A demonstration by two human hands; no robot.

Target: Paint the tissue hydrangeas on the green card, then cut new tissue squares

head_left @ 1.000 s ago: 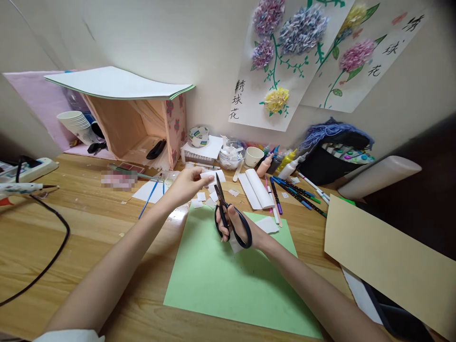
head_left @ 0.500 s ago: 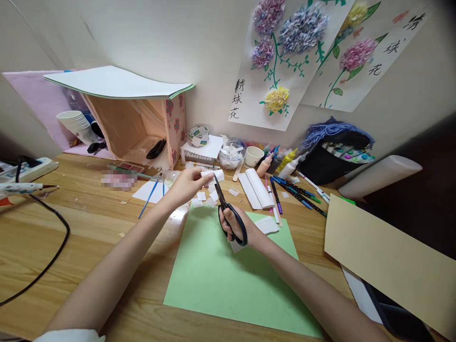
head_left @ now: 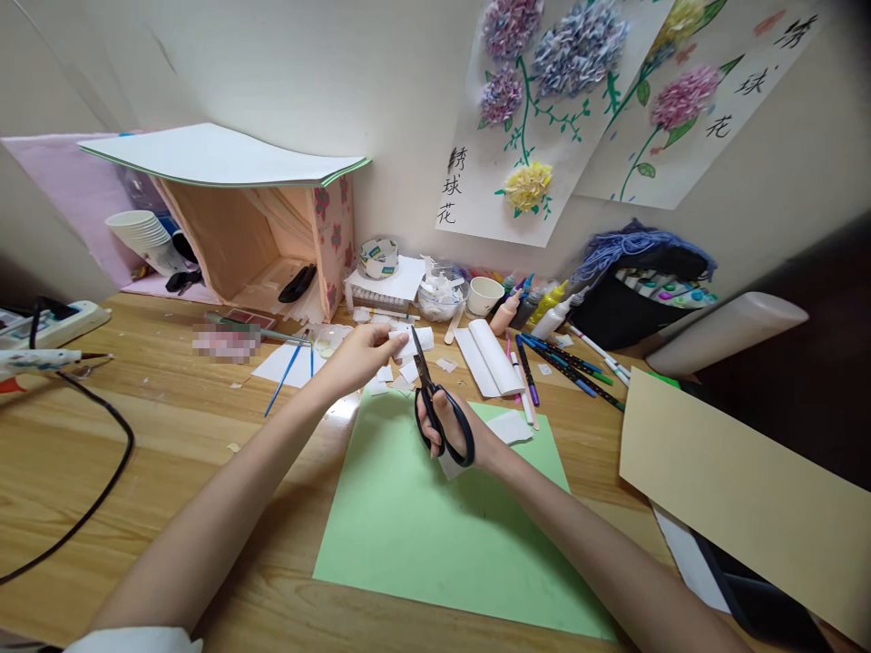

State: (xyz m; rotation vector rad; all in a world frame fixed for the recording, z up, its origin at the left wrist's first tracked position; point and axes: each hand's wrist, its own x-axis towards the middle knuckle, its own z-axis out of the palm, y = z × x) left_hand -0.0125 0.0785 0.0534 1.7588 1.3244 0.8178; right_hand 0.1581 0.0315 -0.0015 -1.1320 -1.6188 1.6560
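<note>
My left hand (head_left: 364, 356) pinches a small white piece of paper (head_left: 423, 339) between thumb and fingers. The black-handled scissors (head_left: 465, 433) are in my right hand (head_left: 453, 422), with fingers through the handle loops and the blades pointing up and away, right at the paper. Whether the blades bite into the paper I cannot tell. Beneath my right hand lies a green sheet (head_left: 435, 535), with torn white paper (head_left: 512, 427) on its upper right. Several small cut white squares (head_left: 408, 371) are scattered below my left hand.
A folded white sheet (head_left: 484, 361), dark pens (head_left: 562, 367) and paint bottles (head_left: 552, 316) lie to the right. Behind stand a paper cup (head_left: 485, 297), a bowl of paper scraps (head_left: 442, 297) and an open box (head_left: 265, 236). A black cable (head_left: 126, 435) curves at left.
The white paper and my left fingers have shifted slightly to the right. The scissors have turned a little more upright, with their blades closer to the paper.
</note>
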